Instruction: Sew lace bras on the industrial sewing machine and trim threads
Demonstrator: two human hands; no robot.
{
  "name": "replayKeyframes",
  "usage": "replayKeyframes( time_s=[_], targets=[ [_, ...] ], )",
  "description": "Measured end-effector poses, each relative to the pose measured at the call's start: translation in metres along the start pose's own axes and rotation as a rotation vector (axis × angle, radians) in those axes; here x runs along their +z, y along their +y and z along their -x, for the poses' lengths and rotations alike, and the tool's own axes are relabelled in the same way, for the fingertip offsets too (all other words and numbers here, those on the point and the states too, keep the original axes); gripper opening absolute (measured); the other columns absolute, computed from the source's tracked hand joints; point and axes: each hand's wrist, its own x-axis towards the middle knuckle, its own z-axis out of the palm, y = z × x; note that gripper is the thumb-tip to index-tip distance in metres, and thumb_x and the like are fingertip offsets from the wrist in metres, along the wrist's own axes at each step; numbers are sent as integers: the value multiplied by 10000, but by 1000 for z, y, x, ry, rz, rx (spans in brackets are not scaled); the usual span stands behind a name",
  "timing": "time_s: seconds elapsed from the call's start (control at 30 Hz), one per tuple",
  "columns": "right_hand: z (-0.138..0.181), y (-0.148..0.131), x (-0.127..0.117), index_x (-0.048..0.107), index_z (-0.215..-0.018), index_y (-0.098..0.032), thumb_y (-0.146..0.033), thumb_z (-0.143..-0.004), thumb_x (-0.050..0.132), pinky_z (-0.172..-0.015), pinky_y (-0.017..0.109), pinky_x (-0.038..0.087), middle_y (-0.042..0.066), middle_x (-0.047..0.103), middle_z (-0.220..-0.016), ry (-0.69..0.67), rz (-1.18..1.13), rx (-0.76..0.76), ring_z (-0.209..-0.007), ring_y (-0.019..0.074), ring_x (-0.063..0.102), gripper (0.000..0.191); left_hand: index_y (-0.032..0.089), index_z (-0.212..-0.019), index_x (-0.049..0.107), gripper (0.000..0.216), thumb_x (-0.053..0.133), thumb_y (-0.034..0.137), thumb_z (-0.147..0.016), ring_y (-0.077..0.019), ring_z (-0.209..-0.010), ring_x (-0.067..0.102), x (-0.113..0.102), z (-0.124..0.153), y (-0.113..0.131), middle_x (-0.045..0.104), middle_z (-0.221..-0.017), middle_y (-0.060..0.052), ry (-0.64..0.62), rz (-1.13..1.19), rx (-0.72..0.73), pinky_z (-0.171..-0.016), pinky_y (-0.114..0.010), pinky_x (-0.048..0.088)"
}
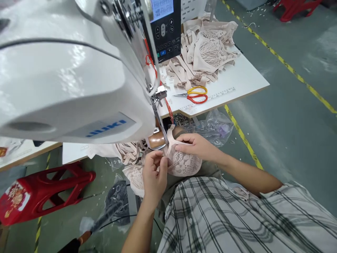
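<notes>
A pale pink lace bra [185,165] hangs at the needle end of a white sewing machine [79,84]. My right hand [195,146] grips the bra's upper edge, thumb on top and fingers underneath. On the other side, my left hand [155,172] is closed, thumb and fingers pinching near the edge of the same bra beside the needle area; its exact hold is partly hidden. A narrow strap end [171,131] stands up between the hands, just right of the machine's presser foot [166,140]. More lace cups [135,179] hang to the left of my left hand.
On the white table [250,79] lie scissors [197,95] with red and yellow handles, a printed ruler, and a heap of bra pieces [210,51]. A control panel [165,35] stands behind the machine. A red stool [44,193] is at left; plastic bags [213,126] hang below the table.
</notes>
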Motion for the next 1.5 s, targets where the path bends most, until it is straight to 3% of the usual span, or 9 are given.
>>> replayKeyframes(
  time_s=[0.3, 0.5, 0.7, 0.9, 1.0, 1.1, 1.3, 1.37, 1.5],
  targets=[
    [28, 0, -8, 737, -897, -150, -441, -831, 712, -746, 281, 492, 34, 710, -853, -98, -75, 29, -785, 163, 631, 299, 180, -989, 725, 539, 595, 686, -856, -251, -1015, 712, 17, -10, -9, 769, -1025, -96, -272, 449, -359, -962, -392, 551],
    [35, 11, -3, 712, -872, -167, -503, -937, 606, -742, 283, 460, 38, 669, -831, -244, 321, -226, -800, 169, 594, 359, 196, -785, 737, 461, 777, 649, -710, -280, -1002, 697, 22, -4, 7, 756, -865, -81, -396, 732, -437, -958, -403, 535],
    [32, 50, -10, 717, -915, -223, -543, -1034, 348, -663, 360, 475, 93, 676, -778, -304, 732, -230, -726, 240, 628, 502, 210, -666, 583, 339, 779, 452, -800, -140, -621, 603, -65, -7, 16, 499, -564, 42, 36, 933, -364, -744, -322, 566],
    [29, 63, -36, 719, -900, -237, -550, -1023, 362, -857, 455, 528, 128, 698, -884, -312, 783, -153, -912, 289, 663, 491, 201, -688, 465, 396, 384, 277, -1068, -58, -433, 437, -182, -22, 17, 418, -500, 80, 566, 1225, -131, -488, -176, 443],
    [27, 57, -52, 743, -894, -223, -631, -965, 449, -934, 455, 533, 179, 668, -1238, -306, 699, -4, -1193, 332, 615, 509, 197, -685, 453, 499, 202, 297, -1104, -42, -370, 409, -212, -24, 4, 419, -464, 80, 739, 1224, -161, -422, -161, 384],
    [26, 57, -57, 741, -973, -232, -706, -897, 495, -832, 421, 569, 179, 683, -1238, -206, 519, 180, -1085, 319, 673, 540, 189, -690, 461, 520, 155, 258, -1104, -26, -342, 377, -228, -24, -16, 417, -448, 78, 813, 1108, -207, -422, -120, 375],
    [18, 71, -19, 602, -1023, -233, -686, -756, 629, -678, 393, 545, 76, 683, -790, 644, 386, 51, -708, 247, 636, 527, 180, -722, 555, 367, 435, 264, -1058, -40, -296, 207, -187, -19, -55, 276, -377, 119, 629, 973, -342, -333, -137, 204],
    [15, 68, 1, 612, -928, -238, -618, -789, 623, -693, 388, 539, 87, 693, -807, 575, 455, -1, -714, 241, 638, 404, 159, -763, 631, 275, 586, 314, -986, -45, -312, 227, -150, -17, -60, 292, -383, 120, 472, 948, -396, -342, -151, 218],
    [9, 49, 35, 692, -886, -225, -410, -912, 548, -783, 367, 540, 105, 744, -911, 14, 539, -95, -826, 235, 680, 236, 147, -730, 663, 317, 849, 403, -718, -36, -349, 213, -81, -10, -54, 274, -389, 130, 203, 931, -440, -374, -166, 257]
  ],
)
